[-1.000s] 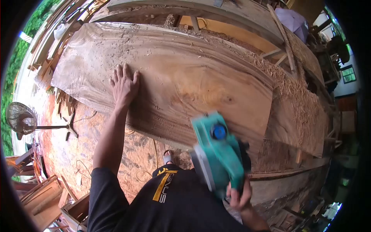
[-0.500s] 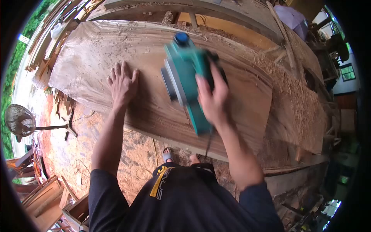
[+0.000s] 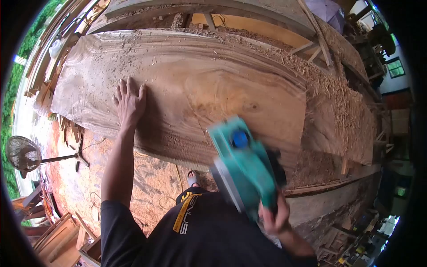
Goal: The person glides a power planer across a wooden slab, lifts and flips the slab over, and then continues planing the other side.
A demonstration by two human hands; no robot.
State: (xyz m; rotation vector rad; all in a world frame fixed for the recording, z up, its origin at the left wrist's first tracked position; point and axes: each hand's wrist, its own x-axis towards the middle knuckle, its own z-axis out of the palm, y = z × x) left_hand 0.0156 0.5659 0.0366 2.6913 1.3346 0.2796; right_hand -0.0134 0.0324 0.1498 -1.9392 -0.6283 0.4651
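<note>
A green electric hand planer [image 3: 247,164] with a blue front knob is at the near edge of a large wooden slab [image 3: 178,75]. My right hand [image 3: 276,216] is wrapped round its rear handle, close to my body. The planer is slightly smeared by motion and overlaps my shirt in this view. My left hand [image 3: 129,102] lies flat on the left part of the slab with its fingers spread. Wavy dark grain and a small knot show on the slab, and shavings are scattered over its far left part.
Heaped wood shavings [image 3: 342,107] cover the bench right of the slab. Behind it runs a timber frame [image 3: 249,15]. A pedestal fan [image 3: 24,153] stands at left on the shaving-strewn floor, near a yellow cord [image 3: 179,175]. Stacked boards [image 3: 58,44] fill the far left.
My right hand has drawn the planer from the middle of the slab back toward my body. My left hand stays flat on the slab.
</note>
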